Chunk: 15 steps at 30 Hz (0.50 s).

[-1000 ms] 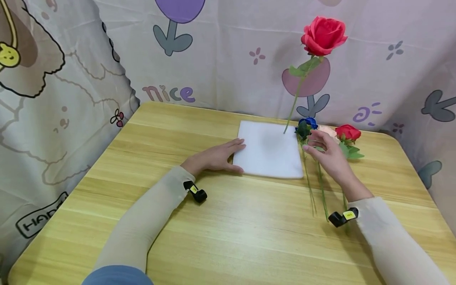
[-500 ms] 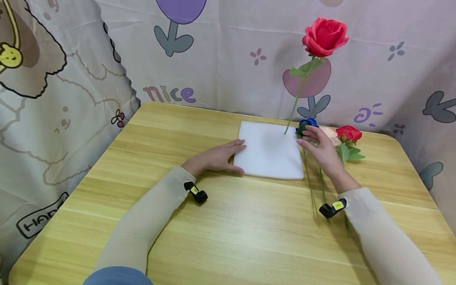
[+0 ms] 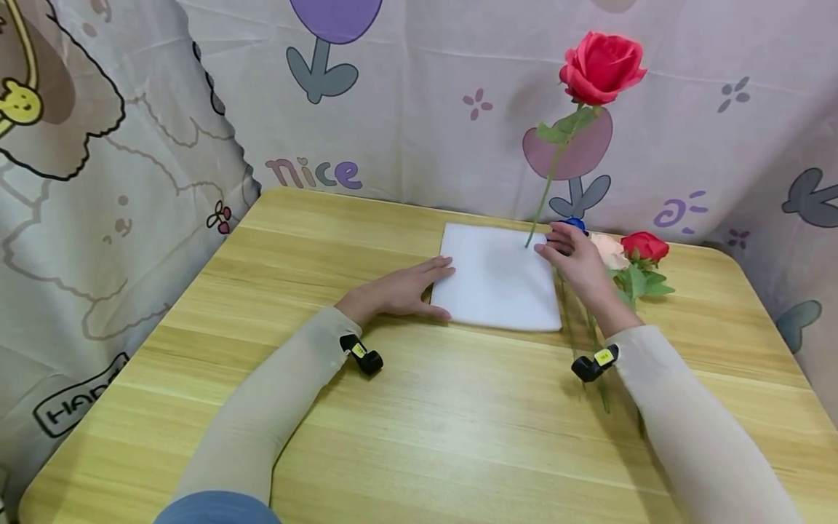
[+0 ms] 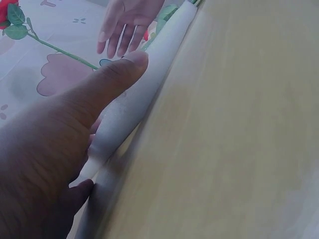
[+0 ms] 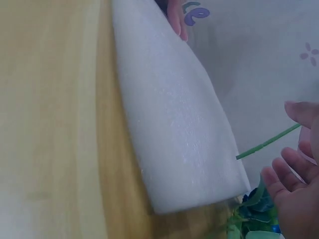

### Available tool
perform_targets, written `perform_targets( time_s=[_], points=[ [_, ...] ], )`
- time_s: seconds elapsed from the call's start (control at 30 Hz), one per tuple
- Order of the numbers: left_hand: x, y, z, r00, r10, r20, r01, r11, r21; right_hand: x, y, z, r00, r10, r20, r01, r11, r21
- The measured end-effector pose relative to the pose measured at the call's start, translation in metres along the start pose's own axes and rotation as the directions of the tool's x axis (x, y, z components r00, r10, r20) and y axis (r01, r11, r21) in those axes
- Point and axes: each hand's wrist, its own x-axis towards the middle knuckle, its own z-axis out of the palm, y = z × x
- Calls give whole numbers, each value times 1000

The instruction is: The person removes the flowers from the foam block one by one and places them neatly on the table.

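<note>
A white foam board lies flat on the wooden table. My left hand rests along its left edge, thumb spread toward the near corner; the left wrist view shows the thumb at the board's side. From the board's back right part a red rose stands up, its thin green stem leaning right. Beside that stem hovers my right hand, fingers loosely bent and thumb apart, holding nothing. In the right wrist view the stem passes close to the thumb and fingers. A blue rose is partly hidden behind this hand.
To the right of the board lie a pale pink rose and another red rose, their stems pointing toward the table's front. A printed cloth hangs right behind the table's back edge.
My right hand has moved left, from over the lying roses toward the upright rose's stem. My left hand stays on the board, and the rose still stands in it.
</note>
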Motion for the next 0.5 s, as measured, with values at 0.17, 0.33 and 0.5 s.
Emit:
perform_targets(
  time_s=[0.17, 0.33, 0.5],
  points=[
    [0, -1, 0, 1000, -4, -1, 4, 1000, -1, 11, 0, 8, 999, 30, -31, -29, 999, 34],
    [0, -1, 0, 1000, -7, 1, 7, 1000, -3, 20, 2, 17, 994, 84, -71, -80, 995, 64],
    [1, -1, 0, 1000, 0, 2, 0, 1000, -2, 27, 7, 22, 990, 108, -89, -98, 990, 106]
  ],
)
